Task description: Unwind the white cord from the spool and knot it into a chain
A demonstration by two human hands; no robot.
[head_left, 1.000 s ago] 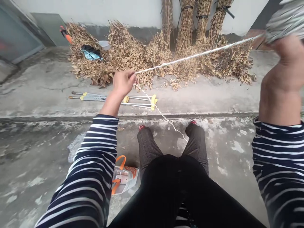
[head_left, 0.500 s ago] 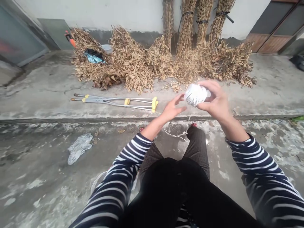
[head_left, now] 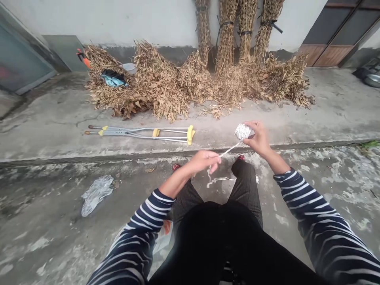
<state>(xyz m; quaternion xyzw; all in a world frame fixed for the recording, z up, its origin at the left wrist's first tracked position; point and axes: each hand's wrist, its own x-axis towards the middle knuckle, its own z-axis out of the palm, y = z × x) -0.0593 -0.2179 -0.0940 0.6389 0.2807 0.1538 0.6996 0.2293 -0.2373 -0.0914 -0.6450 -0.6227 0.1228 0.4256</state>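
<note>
My right hand point(head_left: 257, 137) is wrapped round a ball of white string point(head_left: 243, 132), held out in front of me above the step edge. From the ball a taut strand of string point(head_left: 230, 150) runs down to my left hand point(head_left: 204, 162), whose fingers pinch it. Below the left hand the loose end of the string hangs and trails towards the ground between my feet. A dark patch shows at the ball's end beside my right fingers.
A pair of crutches point(head_left: 139, 132) with yellow pads lies on the raised concrete step. Behind it are heaps of dried stalks point(head_left: 166, 87), with tied bundles point(head_left: 227, 35) against the wall. A crumpled clear plastic bag point(head_left: 97, 194) lies on the lower ground at left.
My left hand has moved down and left from beside the ball and now pinches the string, drawing a strand tight. The ball, still in my right hand, is slightly lower.
</note>
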